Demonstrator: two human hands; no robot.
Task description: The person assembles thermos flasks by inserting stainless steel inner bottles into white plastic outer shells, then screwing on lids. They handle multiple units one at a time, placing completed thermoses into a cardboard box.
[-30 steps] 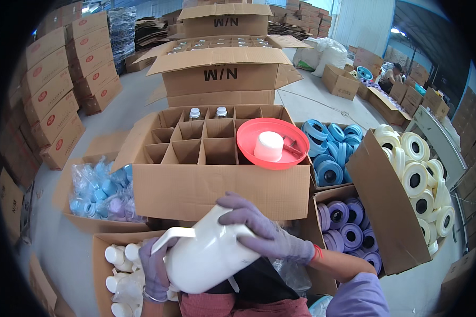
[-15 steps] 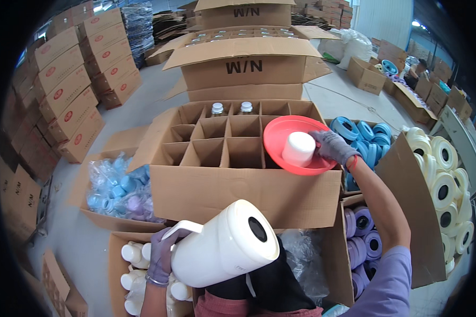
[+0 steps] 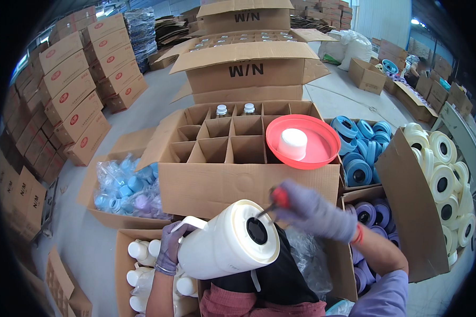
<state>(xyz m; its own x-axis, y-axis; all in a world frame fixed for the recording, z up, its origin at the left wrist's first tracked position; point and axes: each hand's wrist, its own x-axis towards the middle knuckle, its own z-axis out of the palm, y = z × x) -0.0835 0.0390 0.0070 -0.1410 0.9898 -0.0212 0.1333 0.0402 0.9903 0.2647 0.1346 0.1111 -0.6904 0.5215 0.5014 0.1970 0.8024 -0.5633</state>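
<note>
A: Starting at our left: the left hand (image 3: 170,248) is curled shut round the handle of the white jug (image 3: 228,244), holding it tipped on its side over our lap, base toward us, above the box of white bottles (image 3: 143,269).

B: And that has changed. A second ago both hands steadied the jug; half a second ago the right hand was out at the red tray (image 3: 303,141) on the divided carton (image 3: 232,145).

A: Now the right hand (image 3: 314,214) is back, closed on a red-handled tool (image 3: 274,203) whose thin tip meets the black disc (image 3: 257,231) in the jug's base.

B: So we judge that the reach fetched the tool, and work on the base is starting. The white cap (image 3: 292,143) sits on the tray as before.

A: Further right, blue rolls (image 3: 362,153), purple rolls (image 3: 373,214) and cream rolls (image 3: 444,169) fill their boxes, untouched.
</note>
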